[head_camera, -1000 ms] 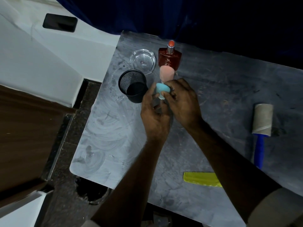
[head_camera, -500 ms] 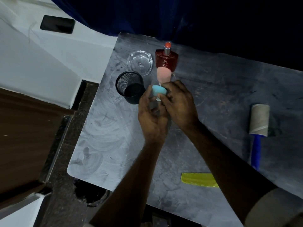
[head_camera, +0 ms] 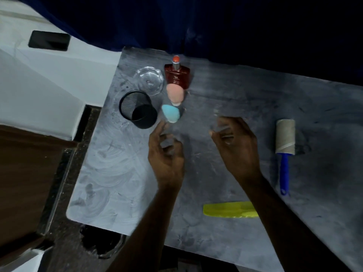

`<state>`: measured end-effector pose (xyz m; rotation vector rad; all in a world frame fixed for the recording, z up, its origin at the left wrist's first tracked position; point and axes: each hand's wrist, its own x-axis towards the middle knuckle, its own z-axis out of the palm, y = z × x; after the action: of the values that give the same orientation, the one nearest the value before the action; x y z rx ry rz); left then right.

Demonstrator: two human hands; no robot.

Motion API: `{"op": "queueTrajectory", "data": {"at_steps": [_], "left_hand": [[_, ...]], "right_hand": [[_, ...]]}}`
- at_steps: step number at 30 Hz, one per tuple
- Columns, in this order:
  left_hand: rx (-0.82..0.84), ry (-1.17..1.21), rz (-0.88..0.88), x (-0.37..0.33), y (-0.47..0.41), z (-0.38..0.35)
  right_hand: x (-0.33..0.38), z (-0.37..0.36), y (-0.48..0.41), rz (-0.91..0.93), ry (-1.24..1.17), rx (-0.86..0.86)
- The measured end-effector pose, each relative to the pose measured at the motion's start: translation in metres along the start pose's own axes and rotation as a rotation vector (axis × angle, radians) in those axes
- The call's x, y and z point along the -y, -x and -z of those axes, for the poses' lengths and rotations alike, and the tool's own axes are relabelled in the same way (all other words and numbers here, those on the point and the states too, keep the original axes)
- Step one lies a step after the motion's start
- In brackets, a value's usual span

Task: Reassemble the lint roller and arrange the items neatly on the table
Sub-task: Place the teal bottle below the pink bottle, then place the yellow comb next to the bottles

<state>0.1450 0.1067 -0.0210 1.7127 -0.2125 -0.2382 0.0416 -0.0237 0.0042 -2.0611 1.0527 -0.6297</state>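
From left to right on the grey table (head_camera: 110,185): a black mesh cup (head_camera: 138,111) stood upright near the left edge, with a clear glass dish (head_camera: 150,81) just behind it; beside these, a dark red bottle (head_camera: 177,76), a pink sponge (head_camera: 175,94) and a blue sponge (head_camera: 170,113) formed a close line running toward the viewer, a grouping that reads as deliberate tidying. The left hand (head_camera: 166,154) hovered just short of the blue sponge, fingers loosely curled and holding nothing. The right hand (head_camera: 236,143) was likewise empty, fingers spread apart and blurred, so their exact pose could not be told. A yellow-green comb (head_camera: 227,210) lay flat near the front edge, its right end hidden behind the right forearm. Farthest right lay the lint roller (head_camera: 285,152), cardboard-coloured roll seated on the blue handle, well apart from the grouped items; it appeared assembled, though whether the roll was fully seated could not be made out. The roller and comb probably awaited alignment with the rest. Dim lighting obscured the far background.
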Motion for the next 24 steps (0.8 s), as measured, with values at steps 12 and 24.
{"op": "queueTrajectory", "data": {"at_steps": [12, 24], "left_hand": [[0.726, -0.224, -0.079, -0.007, 0.098, -0.081], [1.055, -1.059, -0.539, -0.008, 0.152, -0.043]], "right_hand": [[-0.087, 0.12, 0.096, -0.267, 0.133, -0.225], [-0.103, 0.129, 0.154, -0.37, 0.105, -0.168]]}}
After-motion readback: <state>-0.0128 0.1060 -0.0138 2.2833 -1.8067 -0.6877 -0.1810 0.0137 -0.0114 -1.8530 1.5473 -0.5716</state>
